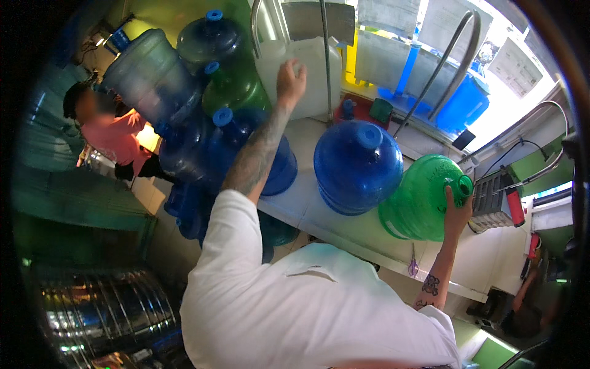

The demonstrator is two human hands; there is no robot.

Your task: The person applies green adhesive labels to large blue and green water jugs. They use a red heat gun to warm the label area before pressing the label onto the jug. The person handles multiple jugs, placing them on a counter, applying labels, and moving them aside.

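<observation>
My right hand (458,214) is wrapped round the neck of a green water jug (424,198), which tilts to the right on the white counter. Its mouth shows no cap. Up at the back, my left hand (291,81) is raised in front of a white plastic container (316,74), fingers a little apart and nothing visible in them; whether it touches the container I cannot tell. Between my arms a blue water jug (357,167) with a blue cap stands upright, close against the green one.
Several blue and green water jugs (236,89) crowd the left side. Curved metal pipes (456,61) rise at the back. A red tray (369,109) with caps lies behind the blue jug. Purple scissors (413,265) rest near the counter's front edge. Another person (110,132) stands far left.
</observation>
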